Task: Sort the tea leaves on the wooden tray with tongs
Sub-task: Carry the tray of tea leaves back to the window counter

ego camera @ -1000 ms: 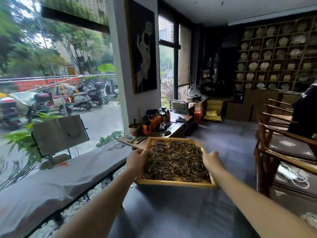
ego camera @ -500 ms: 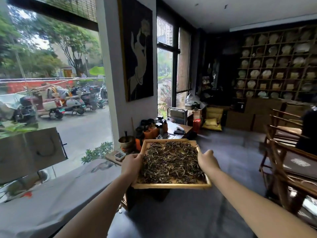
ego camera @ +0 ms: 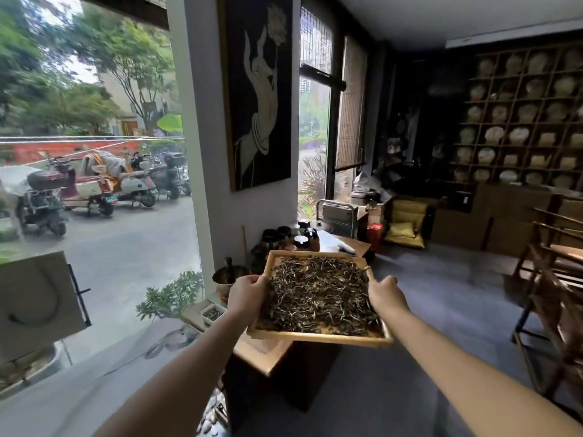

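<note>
Step in hand: carrying, not sorting. The tray [ego camera: 318,337] is held in the air at arm's length, over the near end of a low bench [ego camera: 265,354] by the window.

Left hand [ego camera: 247,296]: curled round the tray's left rim, thumb on top, fingers out of sight beneath. Right hand [ego camera: 386,296]: grips the right rim the same way, thumb side up. Both hold the tray alone; neither has a tool.

Tea leaves [ego camera: 318,298]: loose dark strands with some paler ones, spread over nearly the whole tray floor, a little bare wood showing at the near edge. Tray looks close to level, perhaps slightly tilted down toward the near right corner.

Tongs: none visible anywhere in the head view. May be among the jars [ego camera: 293,238] at the bench's far end, or out of frame; cannot tell.

Progress, as judged: sorting not yet begun; leaves lie in one unsorted layer.

Next move calls for: a flat place to set the tray down, kept level so nothing spills over the low rim, then one hand freed to find and take up the tongs. A bowl [ego camera: 225,279] stands just left of the tray, near the left hand; mind it on the way down.
</note>
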### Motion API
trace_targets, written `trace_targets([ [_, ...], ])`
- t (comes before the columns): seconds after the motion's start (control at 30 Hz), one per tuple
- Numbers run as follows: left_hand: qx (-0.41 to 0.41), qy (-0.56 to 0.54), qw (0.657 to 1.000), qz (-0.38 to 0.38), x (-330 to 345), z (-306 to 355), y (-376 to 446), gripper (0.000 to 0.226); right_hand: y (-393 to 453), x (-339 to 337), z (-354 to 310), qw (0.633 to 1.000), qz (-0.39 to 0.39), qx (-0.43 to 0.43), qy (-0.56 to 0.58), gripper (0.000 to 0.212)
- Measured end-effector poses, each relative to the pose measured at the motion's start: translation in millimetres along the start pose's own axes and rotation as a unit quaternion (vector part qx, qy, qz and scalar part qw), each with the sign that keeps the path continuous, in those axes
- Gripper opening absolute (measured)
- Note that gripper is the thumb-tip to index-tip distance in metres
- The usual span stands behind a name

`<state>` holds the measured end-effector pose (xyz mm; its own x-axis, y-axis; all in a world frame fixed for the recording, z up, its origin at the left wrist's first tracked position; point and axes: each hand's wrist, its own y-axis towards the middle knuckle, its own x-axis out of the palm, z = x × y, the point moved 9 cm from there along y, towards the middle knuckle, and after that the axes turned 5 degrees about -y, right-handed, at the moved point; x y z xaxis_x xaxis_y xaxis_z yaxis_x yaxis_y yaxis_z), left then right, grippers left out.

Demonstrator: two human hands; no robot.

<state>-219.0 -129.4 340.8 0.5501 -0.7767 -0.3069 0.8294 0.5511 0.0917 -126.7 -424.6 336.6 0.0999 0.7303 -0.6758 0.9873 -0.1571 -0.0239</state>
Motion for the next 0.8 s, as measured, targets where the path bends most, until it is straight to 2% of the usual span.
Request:
trace_targets([
  [0.33, -0.003, 0.028, 0.999, 0.022, 12.3, -12.6, 181.7, 0.033, 166.1, 97.4, -82.0, 0.999, -0.019, -0.023, 0.03, 0.044],
  [0.47, -0.015, 0.038, 0.997, 0.063, 14.0, -24.1, 230.8, 0.03, 222.8, 136.7, -114.2, 0.998, -0.043, -0.051, -0.005, 0.046],
  [0.6, -0.037, 0.0, 0.995, 0.097, 18.9, -40.0, 268.7, 0.029, 278.4, 182.4, -148.2, 0.992, -0.089, -0.085, 0.013, 0.045],
  [0.8, -0.073, -0.019, 0.977, 0.198, 25.5, -72.6, 307.7, 0.036, 344.6, 247.9, -205.3, 0.969, -0.157, -0.191, -0.005, 0.039],
])
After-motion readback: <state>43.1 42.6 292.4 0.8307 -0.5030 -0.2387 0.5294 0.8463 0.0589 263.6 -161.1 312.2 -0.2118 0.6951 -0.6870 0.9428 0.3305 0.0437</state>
